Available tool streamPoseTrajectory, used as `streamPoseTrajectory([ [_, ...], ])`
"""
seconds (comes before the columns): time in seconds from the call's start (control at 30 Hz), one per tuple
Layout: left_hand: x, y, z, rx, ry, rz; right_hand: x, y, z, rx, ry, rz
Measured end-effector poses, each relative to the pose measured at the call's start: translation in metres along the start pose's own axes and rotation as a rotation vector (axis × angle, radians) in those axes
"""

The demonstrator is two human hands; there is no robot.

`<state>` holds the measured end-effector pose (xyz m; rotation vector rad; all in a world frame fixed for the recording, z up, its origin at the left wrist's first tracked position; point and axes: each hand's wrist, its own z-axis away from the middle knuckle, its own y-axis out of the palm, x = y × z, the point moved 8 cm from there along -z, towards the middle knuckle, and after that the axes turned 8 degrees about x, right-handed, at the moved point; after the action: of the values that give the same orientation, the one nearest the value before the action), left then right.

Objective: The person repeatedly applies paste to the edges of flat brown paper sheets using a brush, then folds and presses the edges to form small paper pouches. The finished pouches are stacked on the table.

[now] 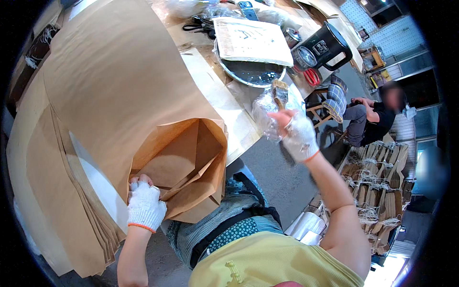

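A large brown paper bag lies at the table's near edge, its mouth spread wide and its folded bottom flaps showing. My left hand, in a white knit glove with bare fingertips, grips the left side of the bag's mouth. My right hand, gloved the same way, is raised off to the right and closed round the handle of a flat paintbrush. The bristles point up, beside the near rim of a round pan of dark, wet-looking contents. A stained cream pad covers part of the pan.
Stacked brown paper sheets spread over the left side. Beyond the pan stand a black kettle, a glass jar, red-handled scissors and a phone. Bundled paper bags are piled at right, near a seated person.
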<state>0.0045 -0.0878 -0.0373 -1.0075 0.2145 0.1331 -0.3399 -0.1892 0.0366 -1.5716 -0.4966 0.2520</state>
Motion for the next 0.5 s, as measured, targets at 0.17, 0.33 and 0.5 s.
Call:
streamPoseTrajectory([
  [0.17,-0.002,0.001,-0.003,-0.004,-0.006,-0.038,-0.032,0.002,-0.010,0.044,-0.210,0.557],
  [0.33,-0.001,-0.002,0.003,-0.064,-0.035,-0.082,-0.063,-0.055,-0.063,-0.290,0.042,-0.135],
  [0.5,-0.007,-0.005,0.004,-0.066,-0.001,-0.053,-0.122,-0.012,-0.079,-0.365,0.261,-0.787],
])
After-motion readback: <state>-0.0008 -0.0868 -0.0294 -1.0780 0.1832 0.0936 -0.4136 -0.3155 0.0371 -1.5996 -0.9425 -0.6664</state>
